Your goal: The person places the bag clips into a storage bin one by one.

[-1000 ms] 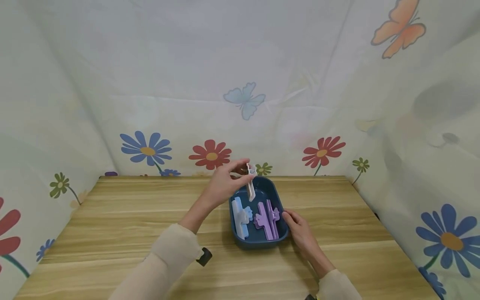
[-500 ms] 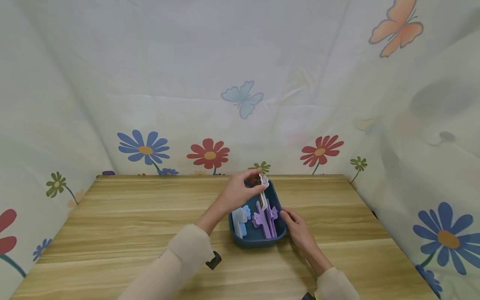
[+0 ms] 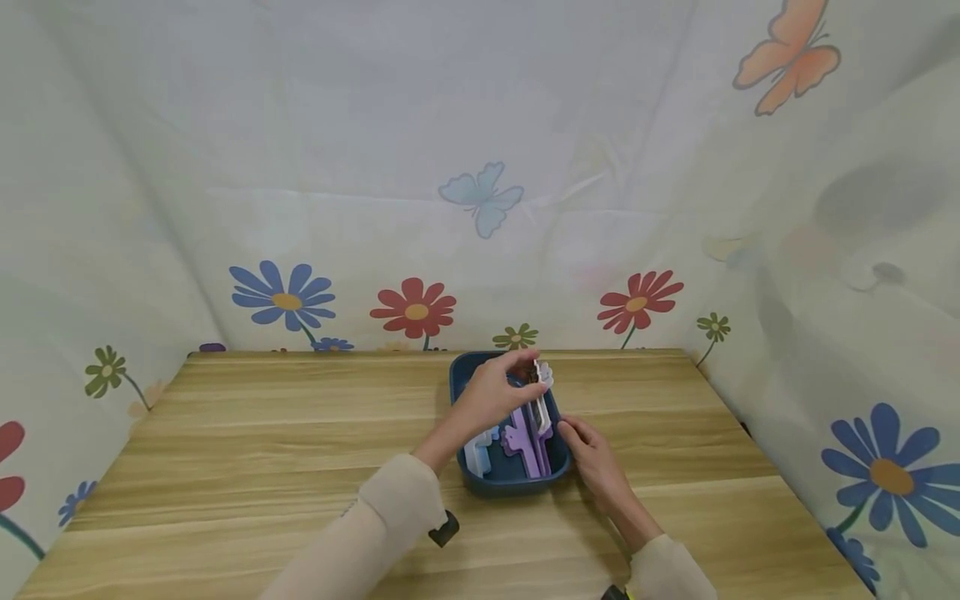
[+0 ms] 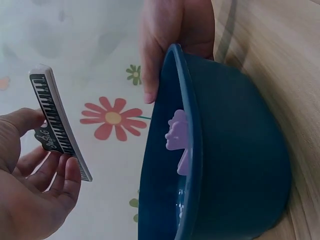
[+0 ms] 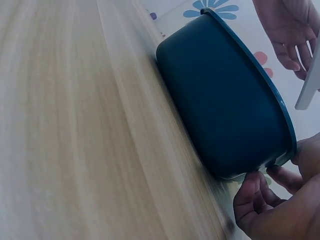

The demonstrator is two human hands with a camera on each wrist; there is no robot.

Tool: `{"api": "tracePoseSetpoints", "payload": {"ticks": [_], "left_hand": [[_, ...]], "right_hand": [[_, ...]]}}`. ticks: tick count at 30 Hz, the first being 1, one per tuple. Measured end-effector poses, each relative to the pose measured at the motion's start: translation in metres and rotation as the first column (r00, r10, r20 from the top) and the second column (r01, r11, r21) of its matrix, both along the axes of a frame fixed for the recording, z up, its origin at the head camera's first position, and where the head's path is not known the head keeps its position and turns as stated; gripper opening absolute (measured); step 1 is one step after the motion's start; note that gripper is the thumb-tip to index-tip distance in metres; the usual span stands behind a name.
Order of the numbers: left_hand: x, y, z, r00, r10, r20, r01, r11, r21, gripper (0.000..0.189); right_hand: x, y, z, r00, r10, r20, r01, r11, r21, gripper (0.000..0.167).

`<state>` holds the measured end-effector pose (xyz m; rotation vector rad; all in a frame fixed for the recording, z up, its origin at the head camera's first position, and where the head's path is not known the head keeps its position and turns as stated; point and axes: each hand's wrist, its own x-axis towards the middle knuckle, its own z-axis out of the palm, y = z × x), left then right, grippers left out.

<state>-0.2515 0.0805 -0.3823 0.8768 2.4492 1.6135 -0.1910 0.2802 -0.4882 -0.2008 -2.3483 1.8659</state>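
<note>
My left hand pinches a white bag clip between thumb and fingers, above the right part of a dark blue plastic basin. In the left wrist view the clip's face shows a black-and-white piano-key pattern with some lettering. Two purple clips lie side by side inside the basin. Light blue clips lie at its left wall, partly hidden by my left hand. My right hand grips the basin's right rim, its thumb and fingers seen there in the right wrist view.
The basin stands on a wood-grain table. Behind the table's far edge hangs a pale cloth backdrop printed with flowers and butterflies, which also closes in both sides. A small purple thing shows at the far left corner.
My left hand has moved right and toward me with the white clip, from over the basin's far middle to above the purple clips. The right hand keeps its grip on the rim.
</note>
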Motion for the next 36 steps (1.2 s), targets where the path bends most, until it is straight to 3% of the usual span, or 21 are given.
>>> {"api": "tracePoseSetpoints", "payload": {"ticks": [30,36], "left_hand": [[-0.004,0.013,-0.040,0.998,0.029,0.062,-0.022,0.994,-0.111,0.052],[-0.004,0.014,-0.045,0.999,0.029,0.034,-0.025,0.992,-0.120,0.050]], "right_hand": [[-0.001,0.000,-0.001,1.000,-0.007,0.000,0.007,0.999,-0.031,0.036],[0.000,-0.001,0.000,1.000,0.002,-0.010,-0.002,0.999,-0.039,0.036]]}}
